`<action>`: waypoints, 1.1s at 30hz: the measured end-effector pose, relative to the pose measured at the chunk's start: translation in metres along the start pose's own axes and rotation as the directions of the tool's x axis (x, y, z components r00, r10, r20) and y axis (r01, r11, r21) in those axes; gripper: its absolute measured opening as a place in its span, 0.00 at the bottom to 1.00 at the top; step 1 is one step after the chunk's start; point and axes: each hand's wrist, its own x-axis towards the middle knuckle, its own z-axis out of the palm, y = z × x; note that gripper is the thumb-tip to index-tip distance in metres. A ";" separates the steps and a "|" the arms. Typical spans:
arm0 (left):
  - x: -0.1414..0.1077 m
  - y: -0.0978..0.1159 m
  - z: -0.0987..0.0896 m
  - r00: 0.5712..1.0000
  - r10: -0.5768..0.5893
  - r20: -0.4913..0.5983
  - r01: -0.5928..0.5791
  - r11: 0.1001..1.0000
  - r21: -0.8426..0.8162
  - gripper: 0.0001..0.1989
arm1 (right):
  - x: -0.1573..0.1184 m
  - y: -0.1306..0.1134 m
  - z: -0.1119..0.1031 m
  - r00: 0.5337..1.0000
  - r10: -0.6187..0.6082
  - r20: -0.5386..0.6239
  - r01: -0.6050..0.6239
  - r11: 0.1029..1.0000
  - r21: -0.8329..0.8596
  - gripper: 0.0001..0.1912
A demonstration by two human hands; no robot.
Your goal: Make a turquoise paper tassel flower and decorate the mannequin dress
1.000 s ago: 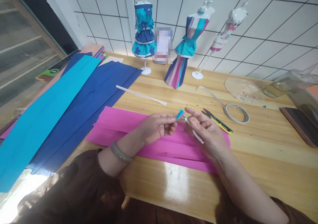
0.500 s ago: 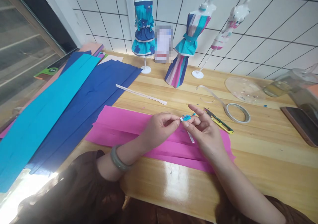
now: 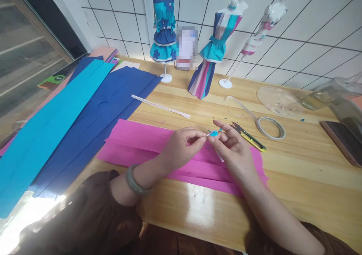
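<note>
Between the fingertips of both hands is a small blue paper piece (image 3: 214, 133), gathered narrow at its left end, where a bit of white shows. My left hand (image 3: 185, 145) pinches that white end between thumb and forefinger. My right hand (image 3: 232, 142) grips the blue part between thumb and fingers, its forefinger raised. A thin white strip (image 3: 220, 156) hangs below, by my right thumb. Both hands are above a folded pink crepe paper sheet (image 3: 135, 138) on the wooden table (image 3: 175, 206).
Scissors and a yellow cutter (image 3: 252, 140) lie right of my hands, beside a tape roll (image 3: 272, 128). A white strip (image 3: 161, 106) lies behind the pink sheet. Blue crepe sheets (image 3: 93, 115) cover the left. Dressed mini mannequins (image 3: 164, 32) stand at the back; a phone (image 3: 343, 142) is far right.
My left fingertips have shifted slightly right along the gathered end, so less white shows there. The hanging white strip has moved slightly right. Both hands keep their pinch.
</note>
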 end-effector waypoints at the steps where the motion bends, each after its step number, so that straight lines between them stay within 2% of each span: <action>1: 0.000 0.000 0.000 1.000 0.007 -0.001 -0.007 1.000 -0.004 0.09 | 0.000 0.001 -0.001 1.000 0.015 0.003 -0.015 1.000 0.006 0.27; 4: 0.000 0.002 -0.001 1.000 0.018 0.003 -0.018 1.000 0.002 0.09 | 0.002 0.005 -0.004 0.999 0.052 0.008 -0.052 0.999 0.013 0.23; 11: 0.000 0.001 -0.001 1.000 0.025 0.002 -0.025 0.999 0.023 0.09 | 0.003 0.011 -0.008 0.998 0.059 0.030 -0.060 0.997 0.043 0.05; 14: 0.000 0.000 0.000 1.000 0.006 -0.001 -0.006 1.000 -0.005 0.09 | 0.002 0.009 -0.006 0.999 0.030 -0.013 -0.029 0.999 0.046 0.05; 17: 0.002 -0.003 -0.001 0.996 -0.080 0.047 0.086 0.985 -0.147 0.09 | 0.003 0.008 -0.005 0.999 0.021 -0.044 -0.019 0.999 0.046 0.06; 20: 0.004 -0.005 -0.001 0.978 -0.170 0.118 0.196 0.945 -0.262 0.10 | 0.004 0.009 -0.006 0.998 0.045 -0.037 -0.043 0.997 0.060 0.06; 22: 0.004 -0.005 0.000 0.980 -0.177 0.094 0.196 0.946 -0.258 0.11 | 0.006 0.011 -0.007 0.996 0.076 -0.041 -0.072 0.994 0.087 0.06; 24: 0.003 -0.005 0.002 0.994 -0.113 0.009 0.112 0.974 -0.196 0.10 | 0.006 0.012 -0.008 0.993 0.110 -0.042 -0.104 0.987 0.125 0.07; 27: 0.000 -0.005 0.004 0.991 0.102 -0.091 -0.099 0.994 0.044 0.12 | 0.006 0.012 -0.008 0.988 0.154 0.000 -0.152 0.973 0.175 0.08; 30: -0.002 -0.008 0.005 0.947 0.316 -0.057 -0.282 0.904 0.321 0.10 | 0.004 0.011 -0.005 0.982 0.189 0.000 -0.186 0.964 0.189 0.08; 33: -0.002 -0.012 0.005 0.909 0.416 0.015 -0.375 0.803 0.463 0.08 | 0.003 0.011 -0.002 0.978 0.207 -0.004 -0.202 0.958 0.202 0.10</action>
